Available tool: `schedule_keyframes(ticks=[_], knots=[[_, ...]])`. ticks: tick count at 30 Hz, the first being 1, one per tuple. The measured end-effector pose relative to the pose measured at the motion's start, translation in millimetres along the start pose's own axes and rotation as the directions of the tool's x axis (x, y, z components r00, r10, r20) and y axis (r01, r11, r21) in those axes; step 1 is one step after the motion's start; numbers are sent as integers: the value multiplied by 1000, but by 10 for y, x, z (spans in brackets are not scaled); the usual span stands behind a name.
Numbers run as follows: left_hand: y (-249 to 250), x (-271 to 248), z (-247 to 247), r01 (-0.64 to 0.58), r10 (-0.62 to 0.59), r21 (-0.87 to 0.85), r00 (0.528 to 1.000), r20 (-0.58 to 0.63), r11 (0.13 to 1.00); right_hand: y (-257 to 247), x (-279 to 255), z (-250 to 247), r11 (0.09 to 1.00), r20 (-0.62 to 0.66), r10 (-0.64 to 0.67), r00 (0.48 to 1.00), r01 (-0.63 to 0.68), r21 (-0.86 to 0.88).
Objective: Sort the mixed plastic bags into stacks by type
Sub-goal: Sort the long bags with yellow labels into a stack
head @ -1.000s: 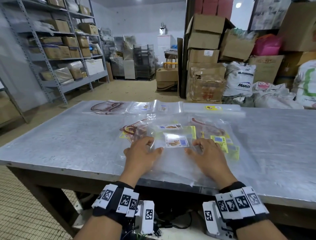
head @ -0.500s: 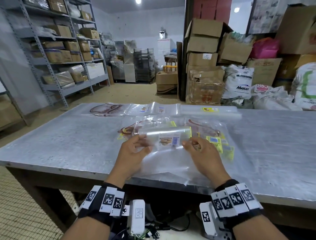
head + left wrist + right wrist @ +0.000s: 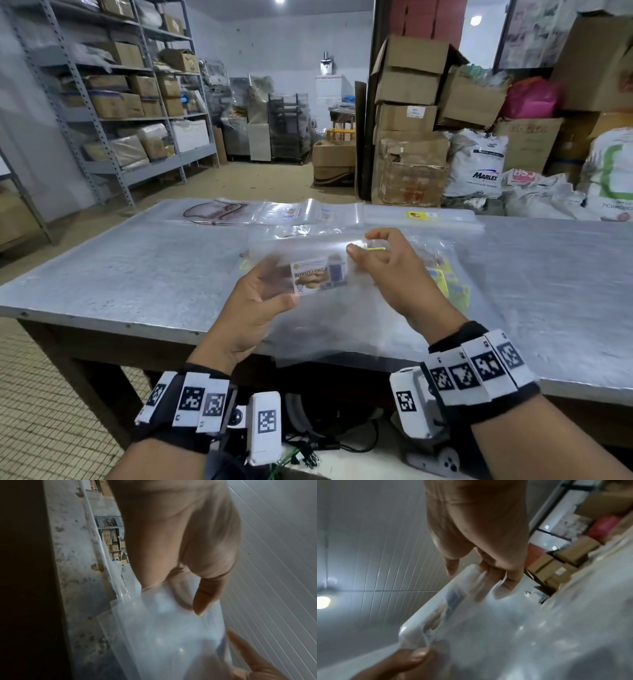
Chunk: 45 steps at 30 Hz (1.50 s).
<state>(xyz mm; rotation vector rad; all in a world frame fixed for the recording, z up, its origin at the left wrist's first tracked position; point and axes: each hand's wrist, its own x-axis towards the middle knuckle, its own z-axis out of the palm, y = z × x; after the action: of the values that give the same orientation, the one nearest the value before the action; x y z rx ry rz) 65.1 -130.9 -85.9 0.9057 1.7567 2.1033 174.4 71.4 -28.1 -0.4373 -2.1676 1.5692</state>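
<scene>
Head view alone reads biscuit label (image 3: 313, 278) on held bag (image 3: 308, 260)

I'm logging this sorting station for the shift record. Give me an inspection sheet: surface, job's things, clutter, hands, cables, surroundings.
Surface: grey metal table, worn and speckled.
Job's things: clear bag with biscuit label held up above the mixed pile; a row of sorted stacks lies along the far edge.
Clutter: nothing seen on the table apart from bags.
Hands: left hand pinches the bag's left side; right hand pinches its top right corner.
Cables: dark cables lie under the table's near edge.
Surroundings: metal shelves with boxes at left; stacked cartons and white sacks behind the table.
</scene>
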Motion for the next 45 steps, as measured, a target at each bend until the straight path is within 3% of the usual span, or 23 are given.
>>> schedule_keyframes(ticks=[2, 4, 7, 12, 16, 19, 24, 30, 34, 37, 41, 45], knots=[[-25, -27, -24, 2, 1, -85, 999, 44, 996, -42, 21, 101, 985, -37, 31, 999, -25, 170], [-25, -55, -45, -21, 28, -93, 996, 80, 995, -81, 45, 193, 972, -26, 60, 998, -52, 230], [-5, -100, -87, -34, 45, -109, 994, 98, 993, -169, 67, 281, 971, 51, 17, 999, -28, 236], [172, -107, -168, -17, 5, -264, 999, -47, 964, -325, 87, 332, 974, 164, -204, 965, 183, 137], [299, -47, -283, 11, -35, -246, 995, -92, 969, -367, 96, 393, 971, 272, -239, 932, 226, 79], [328, -49, -351, -38, 14, -237, 994, -105, 971, -354, 98, 463, 982, 241, -182, 953, 164, 92], [288, -72, -399, -139, 124, -179, 988, -94, 974, -286, 142, 629, 984, 146, 41, 989, -65, 166], [258, -157, -408, -75, 62, -159, 994, -85, 984, -393, 110, 664, 954, 239, -48, 970, -27, 299], [347, -149, -384, -71, 40, -211, 988, -147, 975, -475, 135, 656, 975, 258, -164, 952, 116, 192], [394, -69, -378, -82, 45, -154, 973, -227, 985, -540, 137, 693, 978, 290, -204, 935, 185, 92], [410, -12, -410, -114, 66, -126, 942, -330, 985, -560, 130, 731, 978, 308, -207, 929, 201, 54], [290, -30, -426, -59, 18, -104, 933, -360, 993, -453, 71, 790, 982, 302, -177, 937, 188, -6]])
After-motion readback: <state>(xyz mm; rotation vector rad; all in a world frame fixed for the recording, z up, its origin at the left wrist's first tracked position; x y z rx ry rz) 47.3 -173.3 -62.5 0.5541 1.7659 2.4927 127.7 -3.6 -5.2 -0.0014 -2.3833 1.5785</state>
